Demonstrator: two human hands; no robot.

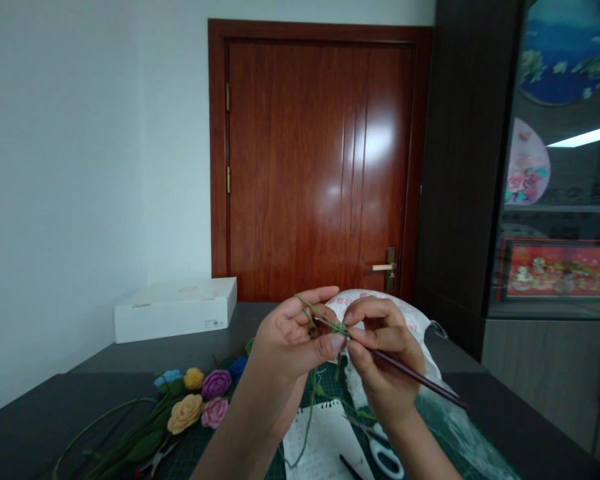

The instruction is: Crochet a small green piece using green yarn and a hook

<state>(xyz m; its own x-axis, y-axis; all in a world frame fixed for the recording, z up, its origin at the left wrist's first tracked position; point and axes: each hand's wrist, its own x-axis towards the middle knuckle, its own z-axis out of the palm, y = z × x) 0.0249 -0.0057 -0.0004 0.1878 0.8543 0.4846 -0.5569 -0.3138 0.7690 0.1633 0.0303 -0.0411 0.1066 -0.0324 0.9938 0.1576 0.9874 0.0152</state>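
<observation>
Left hand (pixel 300 333): pinching the small green crochet piece (pixel 339 328), green yarn (pixel 313 309) running back across the palm side. Right hand (pixel 390 347): gripping the dark-handled crochet hook (pixel 417 376), its shaft at the piece. Both hands raised above the counter (pixel 35 427), over notepad (pixel 323 433) and pale-handled scissors (pixel 379 441); crocheted flowers (pixel 185 413) lie to the left

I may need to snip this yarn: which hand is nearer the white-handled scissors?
Right. The right hand, gripping the dark-handled tool, is raised above the scissors; the left hand, pinching the green yarn piece, is farther off to their left.
</observation>
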